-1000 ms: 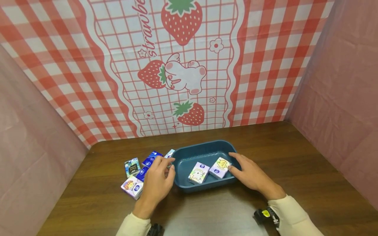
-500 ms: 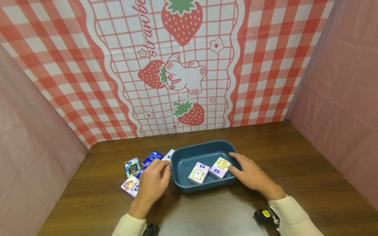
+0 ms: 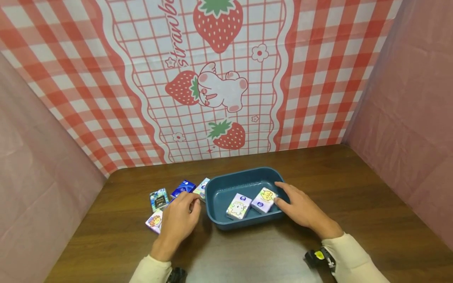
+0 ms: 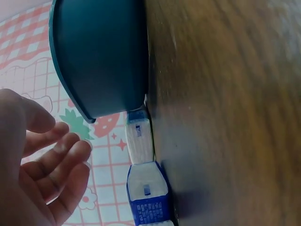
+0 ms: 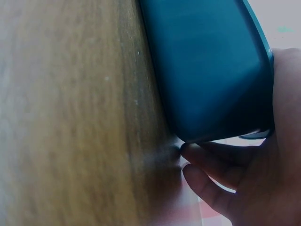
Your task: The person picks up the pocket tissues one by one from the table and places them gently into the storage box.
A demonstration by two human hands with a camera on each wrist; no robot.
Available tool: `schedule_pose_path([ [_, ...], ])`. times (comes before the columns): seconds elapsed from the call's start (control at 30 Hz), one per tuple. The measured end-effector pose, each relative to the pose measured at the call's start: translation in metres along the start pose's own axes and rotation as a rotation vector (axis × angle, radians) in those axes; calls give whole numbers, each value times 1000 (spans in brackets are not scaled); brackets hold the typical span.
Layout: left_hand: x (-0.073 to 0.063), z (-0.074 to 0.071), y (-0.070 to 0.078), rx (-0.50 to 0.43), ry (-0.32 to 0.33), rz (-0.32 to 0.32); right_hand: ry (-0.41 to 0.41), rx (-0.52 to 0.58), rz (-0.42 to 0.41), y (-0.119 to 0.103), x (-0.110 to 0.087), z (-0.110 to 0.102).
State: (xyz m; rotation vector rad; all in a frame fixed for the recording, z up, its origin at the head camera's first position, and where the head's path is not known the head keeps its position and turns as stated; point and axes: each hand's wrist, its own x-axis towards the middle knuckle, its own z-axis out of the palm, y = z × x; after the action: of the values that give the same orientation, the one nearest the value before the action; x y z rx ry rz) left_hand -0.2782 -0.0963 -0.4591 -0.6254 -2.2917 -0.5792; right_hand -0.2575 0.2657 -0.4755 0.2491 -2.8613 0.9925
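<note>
A dark teal plastic basin (image 3: pixel 221 196) stands on the table, holding two tissue packs: one with a white cartoon animal (image 3: pixel 238 206), the other with a yellow one (image 3: pixel 264 199). My right hand (image 3: pixel 301 208) grips the basin's right end, thumb over the rim and fingers against the outer wall (image 5: pixel 207 70). Left of the basin, my left hand (image 3: pixel 177 222) hovers with loosely bent fingers and nothing in them. Around it lie a pale pack (image 3: pixel 201 188) against the basin, a blue pack (image 3: pixel 183 188), a dark-labelled pack (image 3: pixel 159 199) and a partly covered orange-printed pack (image 3: pixel 154 221).
The brown wooden table (image 3: pixel 354 188) meets a strawberry-print checked cloth (image 3: pixel 226 94) at the back. Pink cloth (image 3: pixel 410 118) hangs at both sides. In the left wrist view, packs (image 4: pixel 149 197) line up beyond the basin's end.
My left hand has drawn back to the left, away from the basin's rim, uncovering more of the pale pack. The right hand and the basin have stayed in place.
</note>
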Motion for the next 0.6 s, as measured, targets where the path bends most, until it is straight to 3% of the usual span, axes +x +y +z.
schedule_pose_path([
  [0.37,1,-6,-6,58,-129,-118,-1,4,-2,0,0,0],
  [0.6,-1,-8,-9,93,-158,-163,-3,6,1,0,0,0],
])
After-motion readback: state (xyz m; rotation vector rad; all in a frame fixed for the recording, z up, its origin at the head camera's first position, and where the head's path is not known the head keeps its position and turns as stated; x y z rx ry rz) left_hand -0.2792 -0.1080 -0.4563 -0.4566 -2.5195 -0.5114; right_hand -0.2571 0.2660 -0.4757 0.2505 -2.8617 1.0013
